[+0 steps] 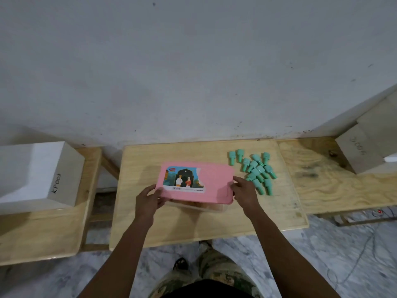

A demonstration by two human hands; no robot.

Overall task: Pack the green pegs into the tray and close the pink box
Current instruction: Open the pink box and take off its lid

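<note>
A pink box lid with a picture sticker lies over a clear plastic box in the middle of the wooden table. My left hand grips the lid's left edge. My right hand holds its right edge. The lid's near side seems slightly raised above the clear box. Several green pegs lie in a loose pile on the table, just right of the box and beyond my right hand. The inside of the box is hidden by the lid.
A white block marked with handwriting stands on a lower bench at the left. Another pale block stands at the right on a plywood board. A grey wall rises right behind the table.
</note>
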